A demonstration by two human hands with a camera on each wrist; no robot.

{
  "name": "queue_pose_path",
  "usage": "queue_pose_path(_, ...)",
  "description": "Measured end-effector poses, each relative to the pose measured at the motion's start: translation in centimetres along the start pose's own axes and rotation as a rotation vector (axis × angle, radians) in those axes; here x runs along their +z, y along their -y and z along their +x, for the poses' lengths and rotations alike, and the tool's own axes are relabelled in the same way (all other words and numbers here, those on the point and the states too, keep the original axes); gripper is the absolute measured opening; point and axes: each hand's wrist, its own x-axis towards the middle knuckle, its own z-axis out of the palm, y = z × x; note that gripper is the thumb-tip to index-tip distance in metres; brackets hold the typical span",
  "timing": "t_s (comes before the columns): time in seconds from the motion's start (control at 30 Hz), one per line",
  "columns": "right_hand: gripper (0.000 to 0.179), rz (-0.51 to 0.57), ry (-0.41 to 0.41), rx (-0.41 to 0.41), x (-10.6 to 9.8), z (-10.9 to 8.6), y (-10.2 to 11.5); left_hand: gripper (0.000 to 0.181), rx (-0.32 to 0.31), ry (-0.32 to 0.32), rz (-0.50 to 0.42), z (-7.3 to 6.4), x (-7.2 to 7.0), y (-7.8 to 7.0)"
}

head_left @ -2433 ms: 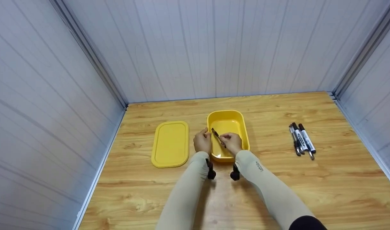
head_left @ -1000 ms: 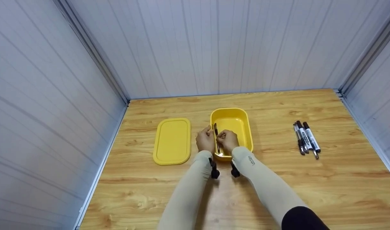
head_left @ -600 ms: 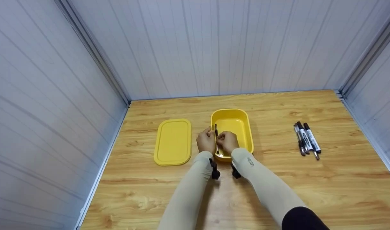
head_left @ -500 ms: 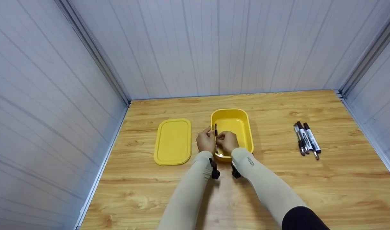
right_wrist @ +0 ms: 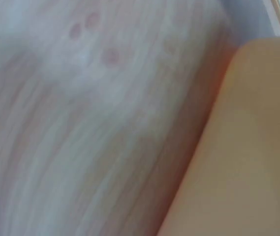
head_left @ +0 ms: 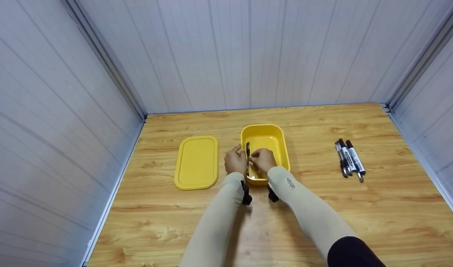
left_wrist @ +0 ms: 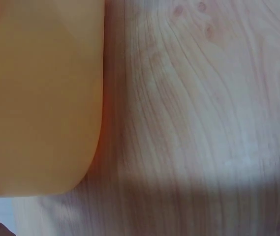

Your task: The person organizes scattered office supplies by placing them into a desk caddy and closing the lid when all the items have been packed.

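A yellow plastic box (head_left: 281, 150) stands uncovered in the middle of the table. My left hand (head_left: 235, 161) grips its left wall, thumb and fingers at the rim. My right hand (head_left: 263, 161) reaches inside and pinches a dark pen (head_left: 248, 147) by its middle. The pen lies lengthwise close along the left inner wall, partly covered by the fingertips. In the left wrist view the box's outer wall (left_wrist: 41, 108) fills the left side, with a bit of hand at the lower left corner. The right wrist view shows only the outer wall (right_wrist: 248, 147) and tabletop.
A flat yellow lid (head_left: 196, 162) lies on the wooden table (head_left: 167, 226) left of the box. To the right is a small group of pens and markers (head_left: 350, 157), side by side. Pale panel walls (head_left: 211, 55) enclose the table at the back and sides.
The pen, slanted across the box earlier, has swung and moved left to lie along the left wall, still pinched by my right hand. My left hand stays on the box wall.
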Motion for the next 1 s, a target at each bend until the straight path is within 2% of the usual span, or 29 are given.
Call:
queue_pose_path(0.2, 0.016, 0.034, 0.003, 0.038, -1.2, -0.2, -0.2, 0.03, -0.013, 0.002, 0.013, -0.2, -0.2, 0.0)
queue_pose_path(0.37, 0.012, 0.041, -0.051, 0.008, -2.4, -0.2, -0.1, 0.031, -0.031, 0.014, 0.006, -0.4, -0.2, 0.1)
queue_pose_path(0.5, 0.013, 0.028, -0.057, -0.003, -3.5, -0.1, 0.1, 0.031, -0.039, 0.015, 0.001, -0.5, -0.3, 0.0)
queue_pose_path(0.7, 0.016, -0.009, -0.082, -0.007, -5.7, -0.3, 0.0, 0.031, -0.026, 0.032, -0.018, -0.3, -0.4, 0.0)
queue_pose_path(0.87, 0.016, -0.019, -0.107, -0.008, -7.3, -0.4, -0.3, 0.031, -0.035, 0.016, -0.021, -0.2, -0.4, 0.0)
queue_pose_path(1.0, 0.015, -0.02, -0.146, -0.003, -8.4, -0.5, -0.9, 0.031, -0.014, 0.008, -0.035, -0.2, -0.2, -0.1)
